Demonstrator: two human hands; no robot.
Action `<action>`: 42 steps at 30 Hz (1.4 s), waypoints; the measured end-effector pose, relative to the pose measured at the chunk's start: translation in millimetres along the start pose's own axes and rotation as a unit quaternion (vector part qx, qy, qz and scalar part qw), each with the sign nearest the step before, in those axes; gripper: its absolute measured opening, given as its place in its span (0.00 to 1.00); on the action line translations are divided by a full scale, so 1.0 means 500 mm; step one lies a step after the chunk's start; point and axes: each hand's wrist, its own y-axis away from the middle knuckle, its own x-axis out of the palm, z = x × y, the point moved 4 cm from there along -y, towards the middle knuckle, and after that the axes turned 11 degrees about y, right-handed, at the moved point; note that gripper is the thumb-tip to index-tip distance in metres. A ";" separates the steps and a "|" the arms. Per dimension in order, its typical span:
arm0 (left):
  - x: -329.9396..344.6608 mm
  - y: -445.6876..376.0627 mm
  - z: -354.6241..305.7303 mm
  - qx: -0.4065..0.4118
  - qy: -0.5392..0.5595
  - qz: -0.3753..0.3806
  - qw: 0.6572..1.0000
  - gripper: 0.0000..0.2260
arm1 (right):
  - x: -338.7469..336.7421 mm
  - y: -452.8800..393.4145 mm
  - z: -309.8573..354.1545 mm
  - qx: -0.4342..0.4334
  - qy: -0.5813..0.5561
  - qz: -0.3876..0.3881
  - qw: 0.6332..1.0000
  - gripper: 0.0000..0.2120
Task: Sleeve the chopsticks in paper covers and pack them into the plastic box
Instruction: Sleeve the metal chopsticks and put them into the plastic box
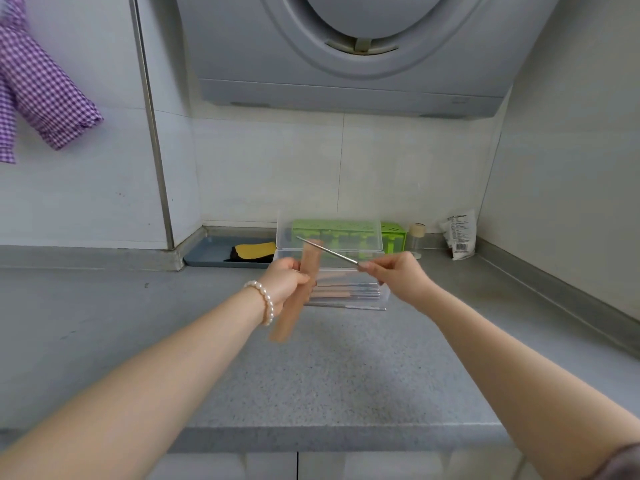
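Metal chopstick (pixel 327 250) held in the air above the counter, slanting up and to the left; its far tip sits right at the top end of the tan paper cover (pixel 300 288). Whether the tip is inside the cover's mouth cannot be told. Right hand (pixel 393 277) pinches the near end of the chopstick between fingertips. Left hand (pixel 286 280), fingers curled, grips the paper cover around its middle; the cover stands nearly upright, leaning slightly, lower end blurred.

Just behind the hands: clear plastic box (pixel 346 271) on the grey counter (pixel 311 368), lid raised. Several sleeved chopsticks (pixel 341 292) lie flat inside, metal ends pointing right. One bare chopstick (pixel 349 307) lies on the counter against the box's near edge.

Pearl bracelet (pixel 265 303) on the left wrist. Behind the box, a green perforated holder (pixel 393 237), a small jar (pixel 416 239), a white packet (pixel 459 237). Blue tray (pixel 211 252) at left holds a yellow cloth (pixel 254 251). Range hood (pixel 353 53) overhead; purple checked fabric (pixel 38 84) hangs upper left.
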 end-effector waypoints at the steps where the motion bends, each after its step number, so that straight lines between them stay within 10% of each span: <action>1: -0.002 0.003 0.001 -0.008 -0.008 0.007 1.000 0.06 | -0.016 -0.005 0.001 -0.018 0.034 -0.022 0.999 0.11; 11: 0.002 0.014 0.004 -0.056 0.101 0.065 0.991 0.15 | -0.085 -0.012 -0.024 -0.056 0.194 -0.073 0.977 0.07; 42: 0.004 0.034 0.028 -0.045 -0.207 0.169 0.963 0.01 | -0.103 0.007 0.039 -0.207 0.357 -0.151 0.898 0.03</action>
